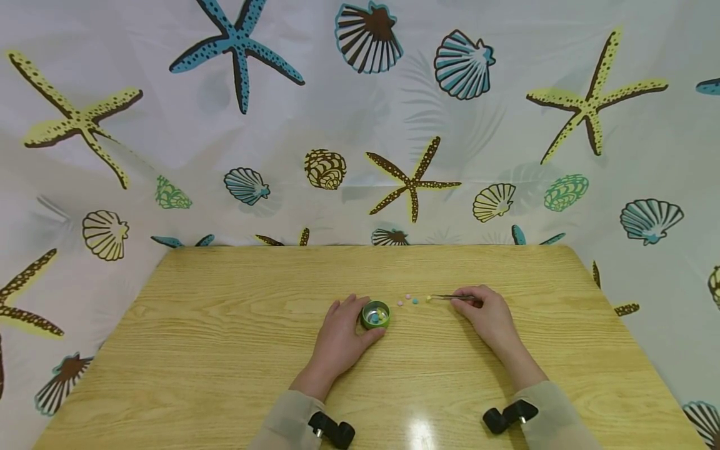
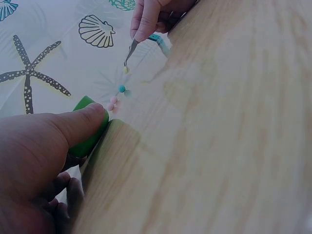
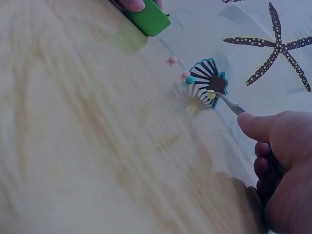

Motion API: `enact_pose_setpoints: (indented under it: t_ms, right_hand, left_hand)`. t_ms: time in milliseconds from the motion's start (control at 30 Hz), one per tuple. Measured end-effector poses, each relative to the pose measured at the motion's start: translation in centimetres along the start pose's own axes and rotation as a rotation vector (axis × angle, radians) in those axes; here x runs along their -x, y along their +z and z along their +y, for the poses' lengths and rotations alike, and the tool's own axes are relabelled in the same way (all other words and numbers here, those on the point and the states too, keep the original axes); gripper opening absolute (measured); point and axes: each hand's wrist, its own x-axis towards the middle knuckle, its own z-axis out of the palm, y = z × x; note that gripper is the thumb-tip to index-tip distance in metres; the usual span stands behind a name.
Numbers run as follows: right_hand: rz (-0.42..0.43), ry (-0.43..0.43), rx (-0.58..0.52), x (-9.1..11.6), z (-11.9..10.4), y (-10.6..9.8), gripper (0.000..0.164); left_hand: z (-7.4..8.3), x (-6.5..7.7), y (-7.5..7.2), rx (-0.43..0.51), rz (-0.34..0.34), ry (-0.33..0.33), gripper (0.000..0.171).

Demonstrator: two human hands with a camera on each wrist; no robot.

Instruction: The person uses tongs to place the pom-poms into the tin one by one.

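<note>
My left hand grips a small round green tin, thumb and fingers around its sides. Blue and yellow beads lie inside the tin. Metal tweezers are pinched in my right hand, to the right of the tin. At their tips is a yellow bead; whether it is lifted off the wood I cannot tell. Between tin and tweezers, two pink beads and a blue bead sit on the table. The left wrist view shows the tin's green side under my thumb.
The light wooden table reaches back to a white cloth printed with starfish and shells, which also hangs at both sides. A black camera mount is on my left sleeve, and another black mount on my right.
</note>
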Motion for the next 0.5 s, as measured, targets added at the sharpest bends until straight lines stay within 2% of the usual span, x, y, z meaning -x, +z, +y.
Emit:
enact_pose_setpoints:
  t_ms: [500]
  right_hand:
    - [-0.001,0.002,-0.073,0.6,-1.2,0.6,0.023]
  left_hand:
    - [-0.1,0.2,0.0,-0.002,0.012,0.017,0.067]
